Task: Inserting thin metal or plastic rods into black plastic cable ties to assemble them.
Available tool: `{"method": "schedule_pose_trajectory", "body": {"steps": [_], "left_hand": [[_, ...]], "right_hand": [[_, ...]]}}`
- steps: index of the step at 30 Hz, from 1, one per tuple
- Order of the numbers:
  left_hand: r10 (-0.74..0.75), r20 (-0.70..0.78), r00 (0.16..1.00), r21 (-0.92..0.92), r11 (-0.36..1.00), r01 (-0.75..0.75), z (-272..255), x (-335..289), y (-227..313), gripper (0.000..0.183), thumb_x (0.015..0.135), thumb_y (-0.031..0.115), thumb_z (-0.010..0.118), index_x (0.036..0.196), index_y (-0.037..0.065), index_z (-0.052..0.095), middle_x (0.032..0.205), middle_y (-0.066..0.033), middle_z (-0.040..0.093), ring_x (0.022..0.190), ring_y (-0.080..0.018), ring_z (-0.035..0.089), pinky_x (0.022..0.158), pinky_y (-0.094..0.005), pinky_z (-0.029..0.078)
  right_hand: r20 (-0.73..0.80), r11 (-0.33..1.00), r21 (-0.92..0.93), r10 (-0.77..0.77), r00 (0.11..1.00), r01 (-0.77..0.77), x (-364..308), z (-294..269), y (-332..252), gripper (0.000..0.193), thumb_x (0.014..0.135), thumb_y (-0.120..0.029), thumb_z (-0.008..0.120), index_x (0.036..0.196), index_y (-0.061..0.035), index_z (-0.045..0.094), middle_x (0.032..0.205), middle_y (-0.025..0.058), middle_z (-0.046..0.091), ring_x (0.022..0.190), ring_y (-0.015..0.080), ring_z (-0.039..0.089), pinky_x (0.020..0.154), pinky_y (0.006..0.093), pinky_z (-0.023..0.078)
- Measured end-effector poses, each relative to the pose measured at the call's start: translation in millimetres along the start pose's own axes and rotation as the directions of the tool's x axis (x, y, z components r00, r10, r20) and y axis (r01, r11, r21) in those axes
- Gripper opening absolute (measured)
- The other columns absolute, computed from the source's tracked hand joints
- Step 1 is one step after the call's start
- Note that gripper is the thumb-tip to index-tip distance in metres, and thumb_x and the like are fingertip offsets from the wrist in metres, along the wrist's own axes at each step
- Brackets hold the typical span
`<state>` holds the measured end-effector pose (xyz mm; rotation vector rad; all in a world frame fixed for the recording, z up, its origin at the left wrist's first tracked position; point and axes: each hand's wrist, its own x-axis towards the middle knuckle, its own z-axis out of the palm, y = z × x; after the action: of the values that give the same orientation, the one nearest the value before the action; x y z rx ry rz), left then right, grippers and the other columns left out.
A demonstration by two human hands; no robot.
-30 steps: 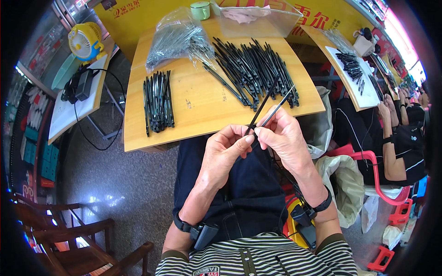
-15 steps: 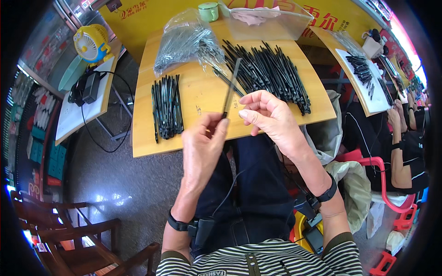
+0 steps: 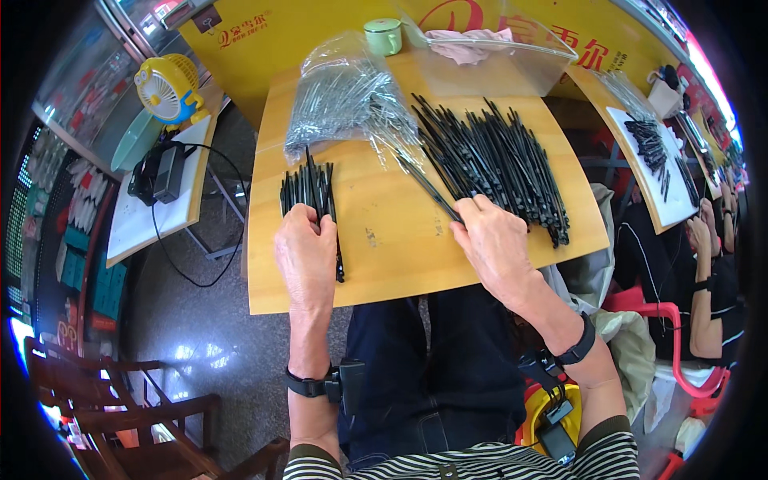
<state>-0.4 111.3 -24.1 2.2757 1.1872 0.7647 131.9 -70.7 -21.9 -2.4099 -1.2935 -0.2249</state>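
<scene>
We are resting our left hand [image 3: 306, 254] on the near end of the small bundle of black sticks [image 3: 310, 196], fingers curled down over them so the palm is covering the ends; whether the fingers are actually pinching one or only pressing on the lot, we cannot tell. Our right hand [image 3: 492, 240] is lying at the near edge of the big heap of black sticks [image 3: 496, 160], fingers bent and narrow, touching one long stick [image 3: 428, 186] that is slanting away toward the clear plastic bag [image 3: 340, 96].

We are judging these sticks to be light, thin and stiff (probably smooth plastic, so a little slippery), and likely to roll or fan out if pushed. The best hold is looking like a fingertip pinch near one end, where a single piece is standing free of its neighbours.

They are looking uniformly black, slender and straight. The small bundle is lying tidy and parallel on the left of the wooden tabletop [image 3: 384, 240], while the heap on the right is sprawling in a loose fan. A green cup [image 3: 383, 36] and a clear tub [image 3: 496, 60] are sitting at the far edge.
</scene>
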Motion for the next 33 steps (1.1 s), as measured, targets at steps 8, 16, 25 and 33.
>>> {"method": "schedule_pose_trajectory", "body": {"steps": [8, 16, 25, 33], "left_hand": [[0.115, -0.072, 0.991, 0.154, 0.983, -0.103, 8.4, 2.4, -2.5, 0.018, 0.075, 0.011, 0.066, 0.086, -0.002, 0.059, 0.063, -0.0114, 0.055, 0.059, -0.0243, 0.054, 0.059, -0.0357, 0.043], [0.233, -0.052, 0.971, -0.270, 0.933, -0.238, 3.7, -21.6, 21.5, 0.013, 0.082, 0.006, 0.062, 0.091, -0.004, 0.060, 0.075, -0.0090, 0.058, 0.063, -0.0150, 0.054, 0.058, -0.0273, 0.044], [0.313, 0.753, 0.579, -0.658, 0.353, 0.666, 39.5, -87.7, 52.7, 0.030, 0.093, 0.012, 0.048, 0.118, -0.005, 0.050, 0.102, -0.0123, 0.061, 0.088, -0.0175, 0.062, 0.075, -0.0263, 0.051], [0.348, 0.743, 0.572, -0.630, 0.074, 0.773, 55.3, -106.6, 59.7, 0.038, 0.091, 0.011, 0.052, 0.125, -0.002, 0.044, 0.113, -0.0120, 0.056, 0.102, -0.0190, 0.058, 0.087, -0.0317, 0.049]], "right_hand": [[0.011, 0.997, -0.038, 0.067, 0.998, -0.067, 8.8, 4.6, -1.3, 0.018, 0.075, -0.013, 0.065, 0.077, -0.0025, 0.051, 0.072, 0.0126, 0.059, 0.065, 0.0290, 0.062, 0.056, 0.0359, 0.050], [0.028, 0.990, 0.018, 0.142, 0.989, -0.143, 4.8, -5.4, 4.8, 0.016, 0.072, -0.014, 0.063, 0.072, -0.0005, 0.056, 0.067, 0.0150, 0.061, 0.062, 0.0308, 0.062, 0.058, 0.0376, 0.050], [0.309, 0.845, 0.395, 0.249, 0.918, -0.362, -13.2, -36.9, 11.0, 0.023, 0.071, -0.019, 0.063, 0.079, 0.0030, 0.062, 0.066, 0.0171, 0.063, 0.060, 0.0258, 0.062, 0.059, 0.0336, 0.048], [0.440, 0.713, 0.519, 0.250, 0.862, -0.472, -34.8, -51.1, 17.0, 0.022, 0.074, -0.016, 0.063, 0.081, 0.0052, 0.060, 0.063, 0.0114, 0.062, 0.057, 0.0139, 0.060, 0.056, 0.0273, 0.048]]}}
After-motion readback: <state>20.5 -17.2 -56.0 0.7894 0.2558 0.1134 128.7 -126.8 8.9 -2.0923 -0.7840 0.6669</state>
